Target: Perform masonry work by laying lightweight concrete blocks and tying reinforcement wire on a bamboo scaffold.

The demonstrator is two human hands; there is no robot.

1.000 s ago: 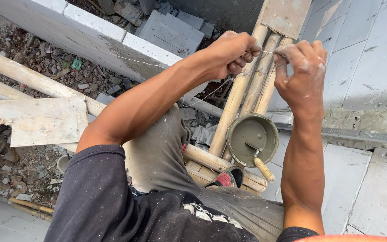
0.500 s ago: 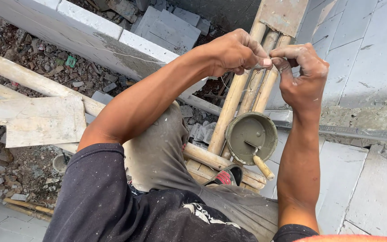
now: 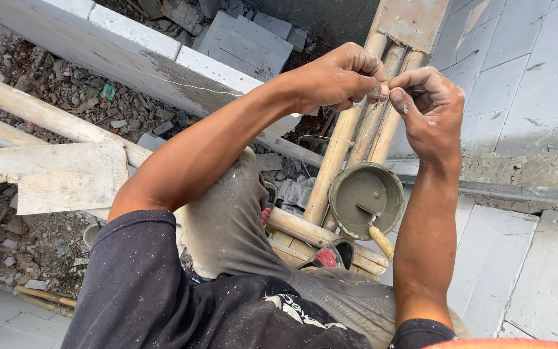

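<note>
Step in hand looks like tying or knotting the string [image 3: 188, 84]: both hands pinch it together, high over the bamboo poles [image 3: 340, 152]. Left hand [image 3: 340, 77] is a closed fist on the string; right hand [image 3: 431, 110] is curled, thumb and forefinger nipping the end. The line runs left along the top edge of the block wall [image 3: 130, 48]. Both forearms are raised, wrists bent inward. Next move likely needs steady tension. Mortar bucket [image 3: 366, 200] with trowel [image 3: 372, 229] sits below on the poles.
</note>
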